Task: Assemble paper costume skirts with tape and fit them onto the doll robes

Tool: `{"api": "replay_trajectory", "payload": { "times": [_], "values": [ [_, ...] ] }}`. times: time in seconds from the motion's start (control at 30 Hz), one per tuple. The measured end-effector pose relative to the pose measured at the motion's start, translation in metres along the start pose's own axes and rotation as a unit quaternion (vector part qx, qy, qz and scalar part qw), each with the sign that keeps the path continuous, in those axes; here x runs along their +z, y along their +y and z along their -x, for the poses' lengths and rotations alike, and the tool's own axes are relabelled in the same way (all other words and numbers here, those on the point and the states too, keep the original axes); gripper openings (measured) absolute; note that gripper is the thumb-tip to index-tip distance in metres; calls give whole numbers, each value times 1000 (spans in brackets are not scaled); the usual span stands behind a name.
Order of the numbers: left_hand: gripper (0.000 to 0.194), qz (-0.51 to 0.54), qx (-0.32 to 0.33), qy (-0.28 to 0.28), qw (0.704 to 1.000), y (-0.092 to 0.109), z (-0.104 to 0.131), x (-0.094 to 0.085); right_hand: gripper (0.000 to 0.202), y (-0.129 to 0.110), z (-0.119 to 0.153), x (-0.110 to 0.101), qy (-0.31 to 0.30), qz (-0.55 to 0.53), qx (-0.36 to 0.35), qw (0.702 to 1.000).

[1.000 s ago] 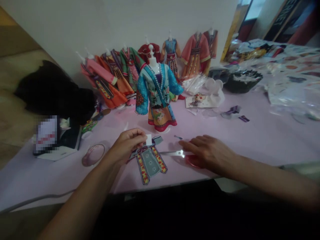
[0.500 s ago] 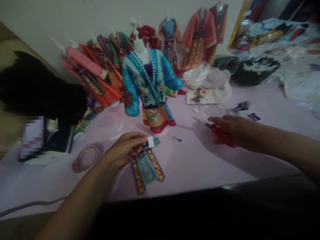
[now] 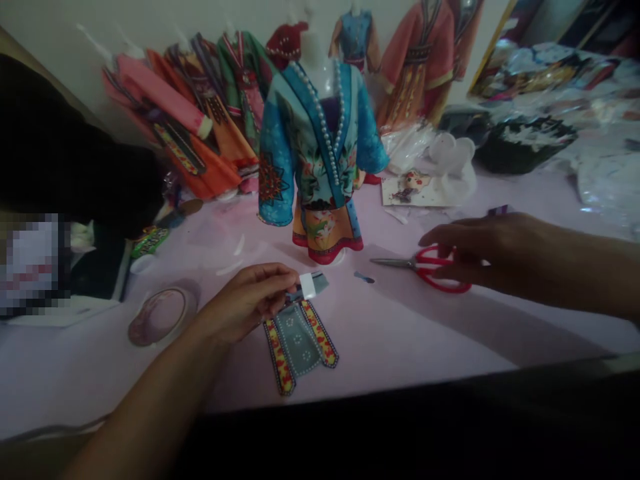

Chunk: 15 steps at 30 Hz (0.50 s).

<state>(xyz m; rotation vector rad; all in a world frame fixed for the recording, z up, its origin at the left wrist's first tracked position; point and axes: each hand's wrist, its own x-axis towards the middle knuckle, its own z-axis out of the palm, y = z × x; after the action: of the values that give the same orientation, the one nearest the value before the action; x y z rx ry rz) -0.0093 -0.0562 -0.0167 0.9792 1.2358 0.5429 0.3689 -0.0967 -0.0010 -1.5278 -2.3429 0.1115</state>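
My left hand point(image 3: 255, 293) is closed, pinching the top of a small grey-blue doll apron point(image 3: 300, 340) with yellow-and-red side bands edged in dots. A white strip point(image 3: 307, 285) lies across the waistband beside my fingertips. My right hand point(image 3: 480, 253) hovers with fingers apart over the red handles of scissors point(image 3: 423, 265). Their blades are together, pointing left, and they appear to lie flat on the table. Between the hands rests a tiny blue scrap point(image 3: 365, 277). Behind it stands a doll form point(image 3: 320, 153) in a blue pearl-trimmed jacket and orange skirt.
Several dressed doll forms point(image 3: 245, 87) line the wall. A tape roll point(image 3: 157, 317) lies on the pink table point(image 3: 400, 340) at left, near a dark box point(image 3: 110, 273). Toward the right are a patterned card point(image 3: 410, 189), a white flower-shaped dish point(image 3: 453, 157) and a dark bowl point(image 3: 525, 143).
The scissors have come down and left to lie flat, and the fingers of my right hand have loosened from them. My left hand keeps its pinch on the doll apron. The view has shifted slightly.
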Motion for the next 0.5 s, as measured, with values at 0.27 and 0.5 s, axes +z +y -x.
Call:
{"api": "replay_trajectory", "payload": {
  "times": [0.27,0.5],
  "values": [
    [23,-3,28,-39,999,4,6,5,20,-106,-59,40,-165,-338,10,927],
    [18,-16,56,-70,996,1,6,2,14,-121,-81,75,-150,-497,31,854]
  ]
}}
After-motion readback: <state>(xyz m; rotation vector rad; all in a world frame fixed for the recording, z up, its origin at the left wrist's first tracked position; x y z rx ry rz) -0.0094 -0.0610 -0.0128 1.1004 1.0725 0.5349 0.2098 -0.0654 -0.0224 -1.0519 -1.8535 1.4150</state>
